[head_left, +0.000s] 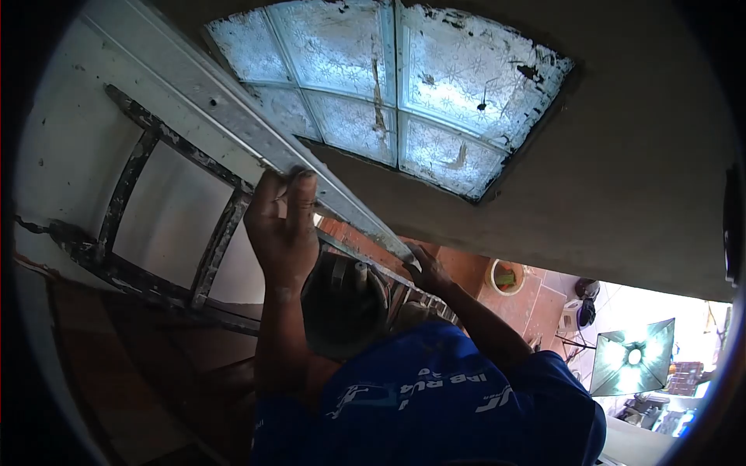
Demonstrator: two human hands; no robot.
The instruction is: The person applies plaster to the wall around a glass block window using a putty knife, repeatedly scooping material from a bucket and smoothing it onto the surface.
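Against a grey plastered wall [622, 155] under a glass-block window [388, 85], a long metal straightedge [233, 116] slants from upper left to lower right. The left hand [284, 225] is curled closed over its middle, and the right hand [429, 270] clasps its lower end.

frosted glass-block window [392, 85] in grey wall [622, 179]; terracotta floor [466, 268].

Bright blue short-sleeved shirt [435, 388], white lettering and a white figure logo printed across it, seen upside down and only partly readable. Sleeves ending above the elbows, forearms bare. 2 bare hands, left hand [284, 225] and right hand [429, 272], no gloves, no watch or rings visible.
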